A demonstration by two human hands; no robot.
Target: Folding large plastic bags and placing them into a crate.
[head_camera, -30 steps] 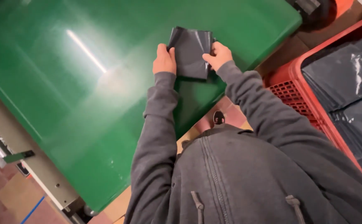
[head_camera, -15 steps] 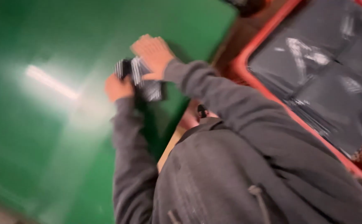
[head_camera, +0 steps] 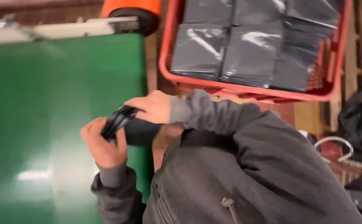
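Observation:
A small dark folded plastic packet (head_camera: 116, 120) is held edge-on between both hands, above the right side of a green table surface (head_camera: 44, 124). My left hand (head_camera: 102, 143) grips its lower end from below. My right hand (head_camera: 150, 107) closes over its upper end from the right. Both arms wear grey sleeves, and my grey zipped jacket fills the lower right of the view.
A red plastic crate (head_camera: 247, 90) holding stacks of dark plastic-wrapped packets (head_camera: 247, 49) stands to the upper right on wooden slats. An orange and black roller (head_camera: 133, 12) sits at the table's far end. A black bag (head_camera: 361, 120) lies at the far right.
The view has swung right toward the red crate. The packet, flat on the green table a second ago, is now lifted and turned edge-on between both hands.

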